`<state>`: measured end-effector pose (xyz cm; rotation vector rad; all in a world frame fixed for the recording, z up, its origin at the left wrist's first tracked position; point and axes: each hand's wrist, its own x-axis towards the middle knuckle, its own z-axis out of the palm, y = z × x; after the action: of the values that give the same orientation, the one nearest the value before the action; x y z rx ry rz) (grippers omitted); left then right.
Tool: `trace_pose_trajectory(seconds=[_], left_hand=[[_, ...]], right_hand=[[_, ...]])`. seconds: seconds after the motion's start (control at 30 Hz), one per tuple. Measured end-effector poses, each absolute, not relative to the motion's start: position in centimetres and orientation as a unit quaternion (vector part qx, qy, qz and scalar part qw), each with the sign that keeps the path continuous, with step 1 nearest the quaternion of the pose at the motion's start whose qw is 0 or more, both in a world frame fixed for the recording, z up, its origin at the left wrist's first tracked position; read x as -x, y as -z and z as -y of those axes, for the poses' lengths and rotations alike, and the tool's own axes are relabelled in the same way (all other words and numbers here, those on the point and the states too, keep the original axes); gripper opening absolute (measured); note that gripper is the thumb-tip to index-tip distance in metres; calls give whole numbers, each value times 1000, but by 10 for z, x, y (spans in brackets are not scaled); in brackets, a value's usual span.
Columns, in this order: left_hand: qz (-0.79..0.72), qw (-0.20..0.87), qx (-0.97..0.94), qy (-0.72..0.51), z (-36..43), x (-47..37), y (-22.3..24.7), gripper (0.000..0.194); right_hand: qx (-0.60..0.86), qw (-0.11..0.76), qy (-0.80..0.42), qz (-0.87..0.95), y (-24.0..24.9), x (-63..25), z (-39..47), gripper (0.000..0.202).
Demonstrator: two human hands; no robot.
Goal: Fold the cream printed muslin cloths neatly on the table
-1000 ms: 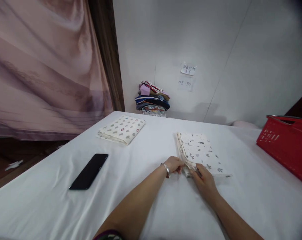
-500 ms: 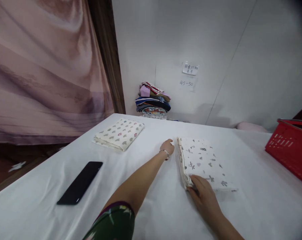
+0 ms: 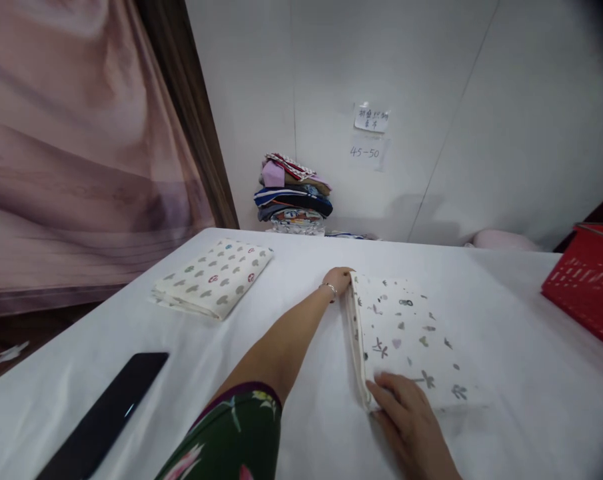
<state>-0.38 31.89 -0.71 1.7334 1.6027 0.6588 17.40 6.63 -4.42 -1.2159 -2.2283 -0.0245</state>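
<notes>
A folded white cloth (image 3: pixel 406 327) with grey leaf and heart prints lies flat, right of centre. At its far left corner is my left hand (image 3: pixel 338 279), a bracelet on the wrist, its fingers closed on the corner. My right hand (image 3: pixel 406 413) pinches the near left corner, thumb below and fingers on top. The left edge between both hands shows several stacked layers. Another folded cloth (image 3: pixel 216 277), with grey mushroom-like shapes and a few red ones, rests farther left, touched by neither hand.
A black phone (image 3: pixel 106 413) lies at the near left of the white-covered table (image 3: pixel 291 320). A red basket (image 3: pixel 588 287) stands at the right. Beyond the far edge are a pile of folded fabrics (image 3: pixel 294 200) and a wall with paper notes (image 3: pixel 371 120). A pink curtain hangs left.
My left hand has moved right onto the printed cloth's far corner and closed there. My right hand has shifted slightly at the near corner. The view has moved closer and turned a little.
</notes>
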Motion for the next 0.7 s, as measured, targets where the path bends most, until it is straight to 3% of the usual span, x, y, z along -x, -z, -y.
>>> trace_pose_trajectory(seconds=[0.7], left_hand=[[-629,361,-617,-306,-330,5,26,25]], right_hand=[[452,280,26,846,32,-171,-67,36]])
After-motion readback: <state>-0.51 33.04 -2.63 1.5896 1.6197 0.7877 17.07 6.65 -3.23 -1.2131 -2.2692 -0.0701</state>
